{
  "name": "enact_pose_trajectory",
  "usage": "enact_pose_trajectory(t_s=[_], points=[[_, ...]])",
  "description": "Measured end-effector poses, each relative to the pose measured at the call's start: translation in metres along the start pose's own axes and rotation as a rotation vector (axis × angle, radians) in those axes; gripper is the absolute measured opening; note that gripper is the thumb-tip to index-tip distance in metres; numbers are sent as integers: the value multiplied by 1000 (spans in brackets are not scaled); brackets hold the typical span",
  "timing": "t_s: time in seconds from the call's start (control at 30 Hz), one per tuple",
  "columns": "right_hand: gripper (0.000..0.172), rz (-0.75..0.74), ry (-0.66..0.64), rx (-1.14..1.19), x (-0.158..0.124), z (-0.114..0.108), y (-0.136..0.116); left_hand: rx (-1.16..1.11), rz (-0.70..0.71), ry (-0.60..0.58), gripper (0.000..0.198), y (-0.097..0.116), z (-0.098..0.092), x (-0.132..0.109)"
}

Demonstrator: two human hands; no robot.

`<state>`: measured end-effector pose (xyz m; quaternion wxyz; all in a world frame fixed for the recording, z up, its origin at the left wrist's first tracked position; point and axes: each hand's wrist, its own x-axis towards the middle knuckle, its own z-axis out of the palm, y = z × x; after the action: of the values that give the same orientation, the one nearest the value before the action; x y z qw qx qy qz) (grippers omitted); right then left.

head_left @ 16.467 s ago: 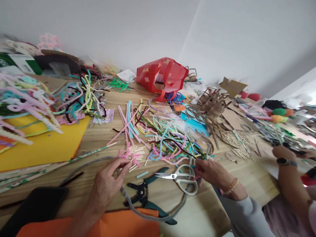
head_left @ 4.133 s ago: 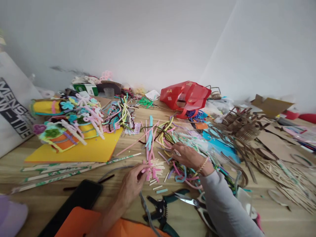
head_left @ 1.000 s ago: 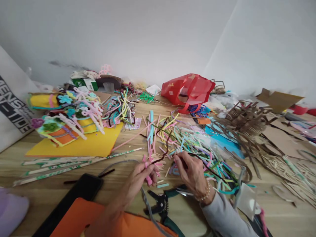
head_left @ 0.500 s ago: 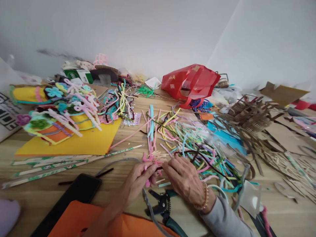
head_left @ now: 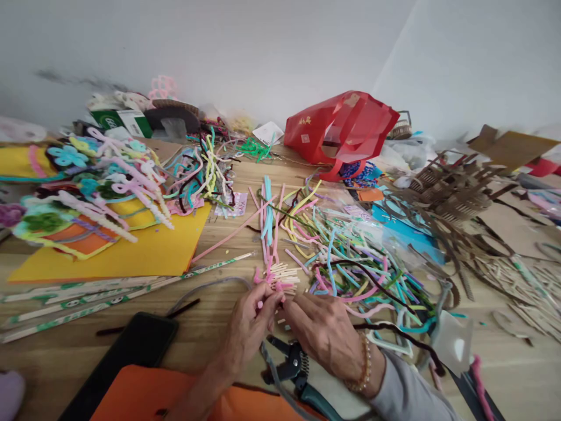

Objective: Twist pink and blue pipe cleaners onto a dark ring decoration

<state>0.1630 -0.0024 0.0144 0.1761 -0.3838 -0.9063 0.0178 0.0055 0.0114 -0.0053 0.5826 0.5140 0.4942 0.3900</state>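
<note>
fuzzy pipe cleaners (head_left: 333, 263) and a glossy red bag (head_left: 318, 130) lie on a smooth, grained wooden table (head_left: 204, 333).

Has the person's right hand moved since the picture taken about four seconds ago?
Yes. Judged against the pliers, the right hand has come closer to them and the wearer, from over the coloured pile to beside the left hand.

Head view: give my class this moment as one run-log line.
left hand: pinching pink piece | right hand: close beside left, grip hidden | beyond: pale sticks | nearer camera: pliers
</note>
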Motion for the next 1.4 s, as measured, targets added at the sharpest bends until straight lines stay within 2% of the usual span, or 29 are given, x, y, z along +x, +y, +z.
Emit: enact_pose_trajectory(t_s=[0.17, 0.3, 0.4, 0.53, 0.67, 0.77, 0.83, 0.9, 1.0, 1.13, 1.27, 1.4], points=[[19, -11, -49, -4, -1, 0, -6, -138, -35, 5, 33, -1, 5, 1], [16, -8, -53, 16, 0, 4, -5, -351, -81, -38, 32, -7, 6, 7], [14, 51, -26, 93, -1, 9, -1, -374, -94, -89, 29, -8, 2, 9], [14, 260, 74, 399, -1, 12, 6, -406, -55, -150, 16, -3, -7, 8], [10, 423, 162, 764, 3, 11, 9, -441, -9, -206, 33, -2, -13, 6], [10, 440, 164, 945, 4, 14, 6, -410, 0, -222, 42, -3, -14, 5], [21, 387, 130, 929, 3, 16, 2, -376, 8, -230, 46, -5, -12, 3], [27, 297, 87, 818, 0, 19, -2, -349, 27, -240, 48, -6, -10, 1], [21, 165, 71, 672, -5, 24, -5, -327, 71, -290, 46, -6, -8, -3], [19, 81, 138, 563, -10, 29, -3, -260, 150, -299, 42, 4, -7, -10], [20, 78, 201, 465, -13, 33, 0, -228, 135, -262, 39, 11, -8, -11], [18, 162, 239, 529, -12, 35, -2, -246, 133, -224, 24, 8, -11, -3]])
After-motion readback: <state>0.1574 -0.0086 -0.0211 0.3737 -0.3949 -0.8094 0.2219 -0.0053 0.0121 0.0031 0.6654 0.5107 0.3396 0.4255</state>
